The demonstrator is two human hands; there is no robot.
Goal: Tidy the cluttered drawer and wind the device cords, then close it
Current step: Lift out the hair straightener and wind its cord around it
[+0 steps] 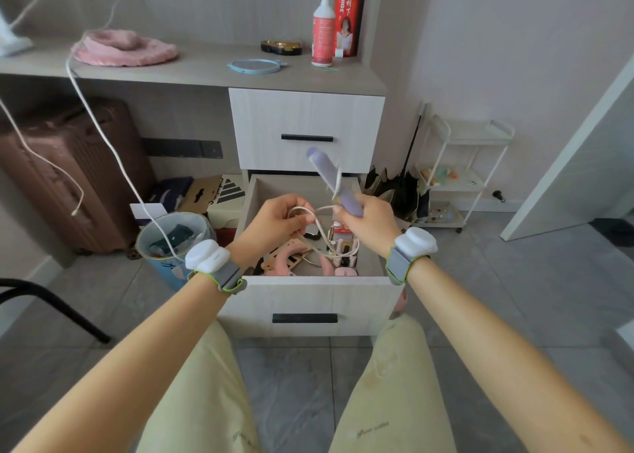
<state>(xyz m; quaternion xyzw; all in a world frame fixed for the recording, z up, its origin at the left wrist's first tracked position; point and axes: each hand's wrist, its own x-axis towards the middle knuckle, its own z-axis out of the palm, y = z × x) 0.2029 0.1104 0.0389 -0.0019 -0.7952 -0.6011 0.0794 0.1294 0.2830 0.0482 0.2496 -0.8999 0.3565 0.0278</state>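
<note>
Lavender device [334, 181] and its white cord [322, 208] were held up over the open drawer [308, 298].
Right hand [368, 222] gripped the device, fingers curled round it. Left hand [274, 224] pinched a cord loop. Both hands hid part of the pink clutter [291, 258] inside. Bin [171, 243] stood left of the drawer, white cart [459, 171] to its right.

**pixel_mo:** so what are the arms doing here?

**drawerdad:** both bare forearms come in from the bottom corners and angle toward each other, wrists roughly level. The left grip [274, 222] is knuckles-up with its fingers curled, pinching a loop of cord [324, 208]. The right grip [368, 224] sits just beside it, fist wrapped round the lower end of a lilac device [326, 171] that sticks up and tilts left.

**pixel_mo:** are the hands touching?

**drawerdad:** nah, slightly apart, with just the cord running between them.
</note>
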